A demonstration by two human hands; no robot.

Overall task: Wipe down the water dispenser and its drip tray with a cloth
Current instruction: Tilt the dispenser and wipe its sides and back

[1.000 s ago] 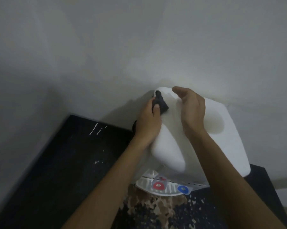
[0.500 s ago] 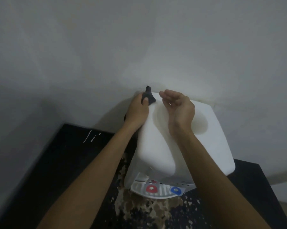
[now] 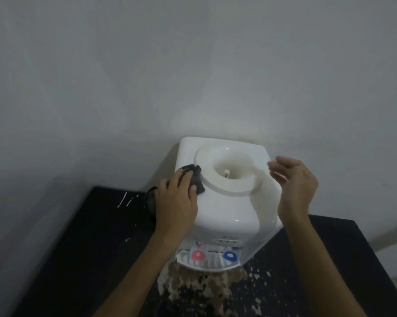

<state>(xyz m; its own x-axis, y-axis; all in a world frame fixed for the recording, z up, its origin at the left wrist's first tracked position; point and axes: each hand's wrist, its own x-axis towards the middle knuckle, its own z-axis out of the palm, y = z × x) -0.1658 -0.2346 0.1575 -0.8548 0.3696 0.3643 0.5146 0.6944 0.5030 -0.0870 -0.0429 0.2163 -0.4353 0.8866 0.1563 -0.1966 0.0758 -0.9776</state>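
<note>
A white tabletop water dispenser [image 3: 225,202] stands upright against the wall, its round bottle well [image 3: 229,170] facing up. My left hand [image 3: 177,202] holds a dark cloth [image 3: 196,179] against the top's left edge, beside the well. My right hand [image 3: 296,181] hovers at the dispenser's right side, fingers loosely curved, holding nothing. Low on the front are a red tap [image 3: 198,255] and a blue tap [image 3: 229,255] over the white drip tray [image 3: 206,264].
The dispenser sits on a black counter [image 3: 78,259] with worn, flaking patches [image 3: 199,287] in front of the tray. A plain grey wall [image 3: 193,76] rises close behind. A dark object [image 3: 150,197] lies at the dispenser's left, behind my left wrist.
The dispenser, tipped before, now stands upright with its well showing. My left hand and cloth shifted from the rear corner to the top's left edge. My right hand came off to the right side.
</note>
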